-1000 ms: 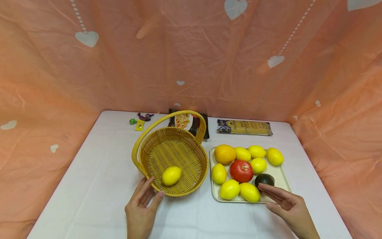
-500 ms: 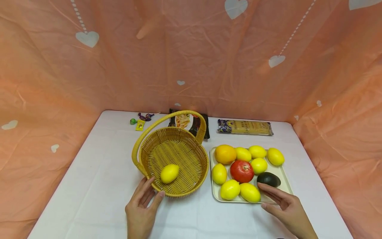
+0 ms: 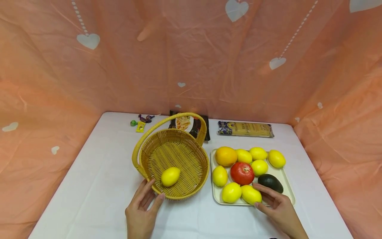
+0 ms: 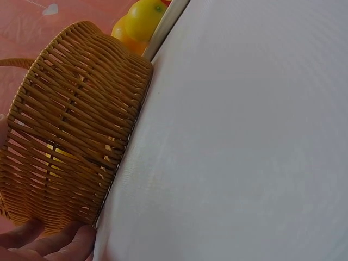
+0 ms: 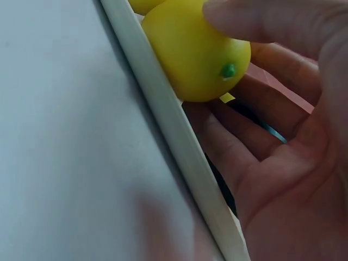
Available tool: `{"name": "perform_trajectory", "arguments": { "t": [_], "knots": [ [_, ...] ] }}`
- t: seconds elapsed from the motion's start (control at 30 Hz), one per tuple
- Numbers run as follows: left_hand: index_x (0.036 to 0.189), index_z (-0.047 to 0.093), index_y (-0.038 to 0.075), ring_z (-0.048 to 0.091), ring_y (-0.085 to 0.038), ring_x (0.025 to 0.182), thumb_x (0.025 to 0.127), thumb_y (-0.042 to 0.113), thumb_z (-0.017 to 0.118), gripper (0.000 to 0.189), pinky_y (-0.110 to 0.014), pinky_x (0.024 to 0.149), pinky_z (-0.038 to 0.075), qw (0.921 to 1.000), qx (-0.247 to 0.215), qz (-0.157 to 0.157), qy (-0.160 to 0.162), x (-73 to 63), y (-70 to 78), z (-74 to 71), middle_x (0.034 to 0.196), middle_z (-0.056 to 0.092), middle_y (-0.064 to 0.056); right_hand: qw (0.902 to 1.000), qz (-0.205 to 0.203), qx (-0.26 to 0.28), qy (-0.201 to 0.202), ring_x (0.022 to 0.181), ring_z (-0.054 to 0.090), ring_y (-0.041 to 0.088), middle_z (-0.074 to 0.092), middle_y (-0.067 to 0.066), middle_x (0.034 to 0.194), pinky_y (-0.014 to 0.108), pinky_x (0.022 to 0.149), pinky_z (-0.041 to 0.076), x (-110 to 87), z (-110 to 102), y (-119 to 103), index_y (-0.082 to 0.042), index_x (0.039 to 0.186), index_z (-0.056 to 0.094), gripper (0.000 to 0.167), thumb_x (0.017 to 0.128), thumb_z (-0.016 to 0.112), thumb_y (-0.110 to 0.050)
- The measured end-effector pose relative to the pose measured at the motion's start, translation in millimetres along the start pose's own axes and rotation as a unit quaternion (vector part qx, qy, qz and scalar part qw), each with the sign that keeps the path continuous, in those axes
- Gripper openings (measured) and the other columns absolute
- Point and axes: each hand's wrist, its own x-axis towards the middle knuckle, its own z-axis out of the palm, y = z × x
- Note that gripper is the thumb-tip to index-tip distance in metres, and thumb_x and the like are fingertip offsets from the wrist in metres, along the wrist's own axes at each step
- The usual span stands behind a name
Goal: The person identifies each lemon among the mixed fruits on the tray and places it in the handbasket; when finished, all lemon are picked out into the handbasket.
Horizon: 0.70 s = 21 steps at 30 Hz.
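Observation:
My left hand rests at the near left side of a round wicker basket, its fingers spread and touching the outer wall. Inside the basket lies one lemon. At the right, my right hand has its thumb and fingers around a lemon at the near edge of a cream tray. The right wrist view shows the thumb on this lemon and the other fingers behind it. A dark avocado lies just beyond the hand.
The tray also bears a red pomegranate, an orange and several other lemons. Behind stand a noodle packet, a black food packet and small candies. The basket's handle arches up.
My right hand has moved left from the avocado to the near lemon. The avocado has turned and shifted right. The lemon in the basket has rocked slightly. My left hand has stayed put.

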Motion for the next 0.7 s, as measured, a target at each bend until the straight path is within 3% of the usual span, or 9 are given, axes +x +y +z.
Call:
{"name": "perform_trajectory", "arguments": {
  "t": [0.27,0.37,0.57,0.63,0.7],
  "knots": [
    [0.144,0.071,0.005,0.061,-0.039,0.139,0.091,0.003,0.09,0.056,-0.013,0.102,0.058,1.0,0.001,-0.004,0.006,-1.6,2.0,2.5,0.166,0.047,-0.027,0.9969,0.07,-0.031,0.019,0.117,0.071,-0.004,0.073,-0.02,0.133,0.015,0.094,0.065,-2.0,-5,-4,0.002,0.143,0.069,0.053,0.092,0.086,0.0],
    [0.144,0.071,0.005,0.065,-0.027,0.136,0.091,0.004,0.09,0.057,-0.014,0.102,0.059,0.9999,0.0,-0.008,0.007,-2.1,1.7,3.1,0.166,0.047,-0.027,0.9957,0.08,-0.04,0.022,0.113,0.073,-0.002,0.073,-0.023,0.131,0.015,0.091,0.065,-3.5,-9,-9,0.001,0.142,0.07,0.052,0.093,0.086,-0.002],
    [0.143,0.072,0.005,0.067,0.006,0.122,0.09,0.001,0.09,0.056,-0.014,0.1,0.061,0.9997,-0.008,-0.013,0.018,-2.1,0.0,1.6,0.164,0.05,-0.024,0.9996,0.011,-0.025,0.004,0.118,0.073,0.001,0.074,-0.015,0.136,0.018,0.095,0.066,3.6,-14,-25,0.005,0.143,0.067,0.05,0.095,0.08,0.008],
    [0.143,0.072,0.006,0.068,0.002,0.124,0.09,0.001,0.09,0.056,-0.014,0.1,0.06,0.9997,-0.008,-0.014,0.017,-1.7,-0.3,1.2,0.164,0.049,-0.024,0.9997,-0.019,-0.014,-0.002,0.121,0.072,0.002,0.075,-0.01,0.138,0.018,0.099,0.065,8.8,-13,-31,0.006,0.143,0.066,0.05,0.095,0.078,0.012],
    [0.143,0.072,0.007,0.069,-0.01,0.129,0.09,0.002,0.09,0.056,-0.014,0.101,0.06,0.9998,-0.004,-0.012,0.013,-1.3,-0.9,1.1,0.165,0.048,-0.025,0.9988,-0.047,0.006,-0.008,0.124,0.071,0.004,0.075,-0.005,0.14,0.019,0.103,0.063,14.0,-11,-36,0.008,0.143,0.065,0.05,0.095,0.075,0.016]
  ]
}}
